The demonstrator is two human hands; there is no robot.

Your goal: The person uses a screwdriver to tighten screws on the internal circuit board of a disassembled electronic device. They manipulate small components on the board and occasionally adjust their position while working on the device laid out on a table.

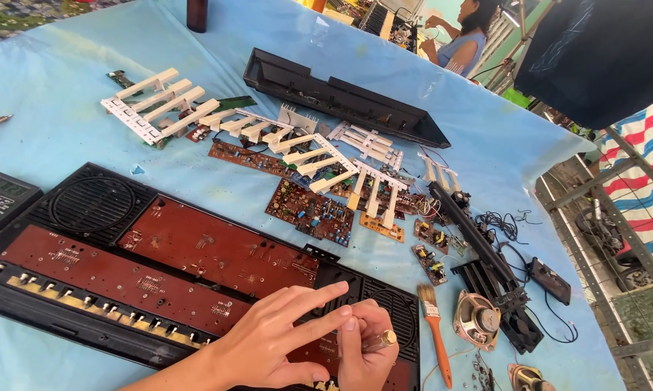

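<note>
Both hands [319,340] on slim metal tool [375,342], over brown circuit board [218,250].

You're at a counter [66,94] covered w/ light blue cloth, bright daylight, outdoors by the look. Top left, a patch of green ground [22,18]. To your right, a metal wire fence [623,239] runs along the counter edge; beyond it a red, white & blue striped sheet [648,145]. A dark cloth [601,51] hangs top right. Far end: another person [464,40] sits at a 2nd work spot.
</note>
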